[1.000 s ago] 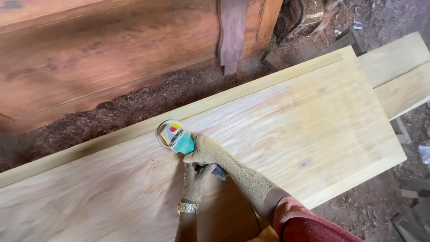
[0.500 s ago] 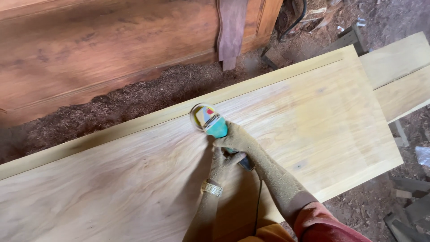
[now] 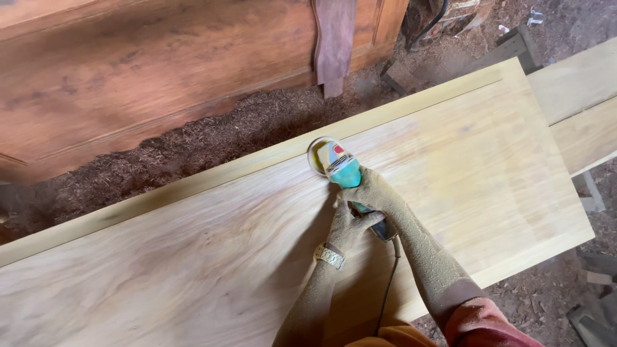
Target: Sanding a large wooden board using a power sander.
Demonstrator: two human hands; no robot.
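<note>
A teal angle grinder with a round sanding disc rests on a large pale wooden panel, close to the panel's far raised edge. My right hand, dusted with sawdust, grips the tool's body just behind the head. My left hand, with a metal watch on its wrist, holds the rear of the tool. A black cord runs from the grinder back toward me.
Sawdust covers the ground beyond the panel. A dark reddish wooden piece of furniture stands behind it. More pale boards lie at the right, with wood scraps on the dirt floor.
Both hands and the grinder have travelled to the right along the panel's far edge.
</note>
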